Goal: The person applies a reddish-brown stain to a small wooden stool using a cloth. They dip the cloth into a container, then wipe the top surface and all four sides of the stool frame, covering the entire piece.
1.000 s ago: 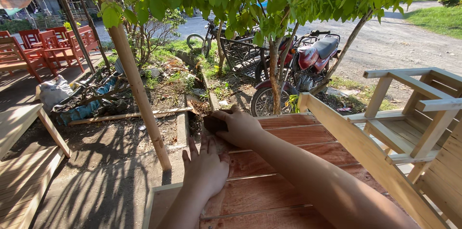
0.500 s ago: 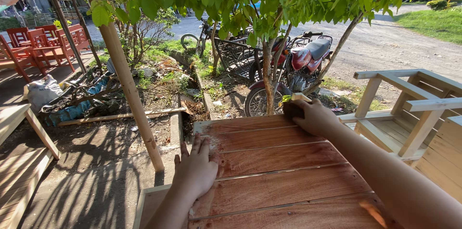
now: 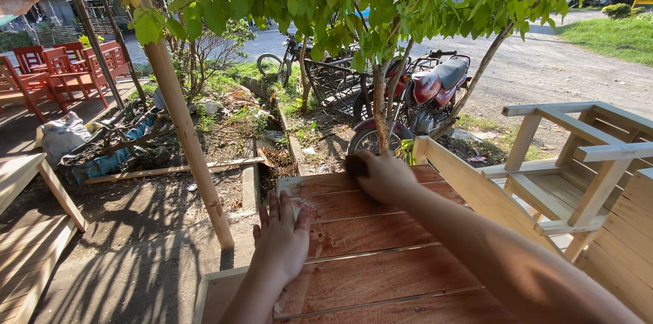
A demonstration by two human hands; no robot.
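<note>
A reddish slatted panel [image 3: 381, 263] fills six o'clock outdoors, a post [image 3: 178, 103] at ten, a motorbike [image 3: 422, 96] at one. The left hand [image 3: 282, 242] lies flat, fingers spread, on the panel. The right hand [image 3: 386, 175] is closed on a dark pad [image 3: 354, 165] at the far edge.

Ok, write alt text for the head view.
A person's right hand presses a dark pad on a reddish slatted wooden panel while the left hand lies flat on it. Beyond stand a tree, a red motorcycle and unpainted wooden chairs.
</note>
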